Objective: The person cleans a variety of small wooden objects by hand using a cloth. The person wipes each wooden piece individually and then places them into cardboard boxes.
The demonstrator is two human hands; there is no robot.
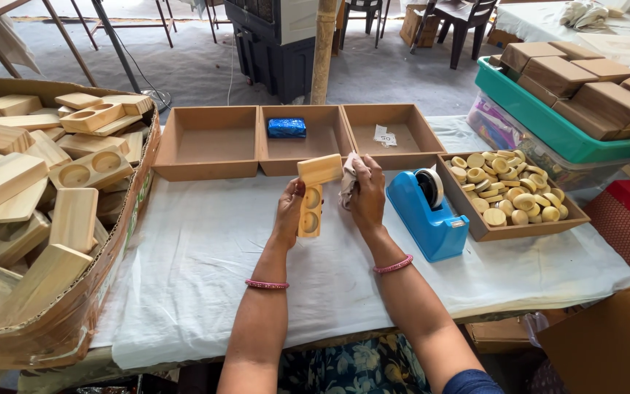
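Head view is looking down on a table covered with a white cloth (205,270). Left hand (289,211) is gripping a pale wooden block with two round recesses (310,210), holding it upright above the cloth, just in front of the person. Right hand (367,195) is clutching a crumpled off-white rag (348,179) and pressing it against the upper, lidded end of the block, which is tilting across the top. Both wrists are wearing thin pink bangles. Just right of the right hand, a blue plastic tape dispenser (432,215) is sitting on the cloth, close enough to crowd that hand's side. Beyond it, a shallow brown tray of small round pale wooden discs (508,193) is lying near the table's right edge. Behind the hands, three open brown square trays (209,142) are standing in a row; the middle one is holding a shiny blue packet (286,128), the right one a slip of white paper. At far left, a large cardboard box heaped with similar wooden blocks (45,204) is leaning against the table. At upper right, a green plastic crate stacked with brown boxes (570,95) is resting on a clear bin.
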